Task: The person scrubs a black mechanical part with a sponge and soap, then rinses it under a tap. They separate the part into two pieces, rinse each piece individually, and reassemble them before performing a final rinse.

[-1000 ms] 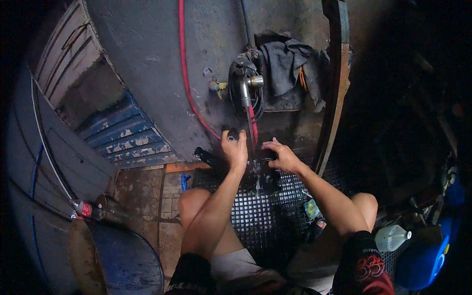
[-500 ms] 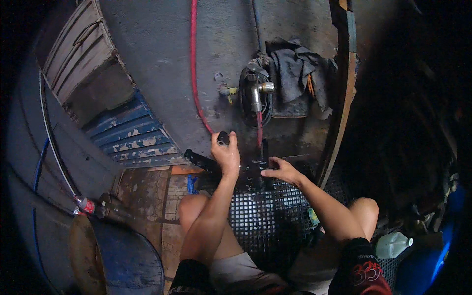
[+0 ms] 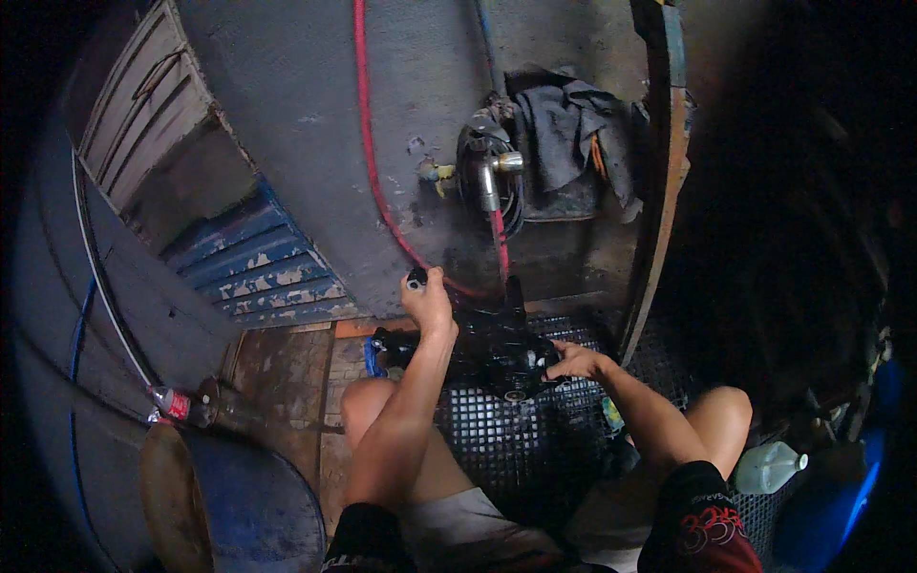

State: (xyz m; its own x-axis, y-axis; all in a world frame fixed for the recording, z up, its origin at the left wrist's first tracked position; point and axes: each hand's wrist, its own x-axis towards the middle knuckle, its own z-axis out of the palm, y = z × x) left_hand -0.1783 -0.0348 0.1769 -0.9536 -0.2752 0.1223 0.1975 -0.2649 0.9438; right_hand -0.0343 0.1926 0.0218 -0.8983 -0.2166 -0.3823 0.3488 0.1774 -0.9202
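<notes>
A glossy, wet-looking black part [image 3: 487, 355] with several projecting arms and a round bore lies over the floor grating between my knees; its exact kind cannot be told. My left hand [image 3: 429, 307] is closed round a black round-ended piece [image 3: 416, 278] with a hole in its end. My wrist hides whether that piece joins the larger part. At the part's right end, my right hand [image 3: 579, 362] grips its edge, with thumb and fingers around it. A red hose [image 3: 371, 153] hangs down the wall and passes behind my left hand toward the lower hose below the tap.
On the wall are a metal tap [image 3: 489, 181] with coiled dark hose and a hanging grey cloth [image 3: 564, 134]. Black grating [image 3: 492, 425] covers the floor. A blue drum [image 3: 253, 501] and plastic bottle [image 3: 170, 403] stand left, a pale jug [image 3: 769, 469] right. A wooden post [image 3: 659, 220] rises at right.
The black part has turned so its broad side and bore now show. My left hand has moved slightly left and down; my right hand has moved right and down along the part.
</notes>
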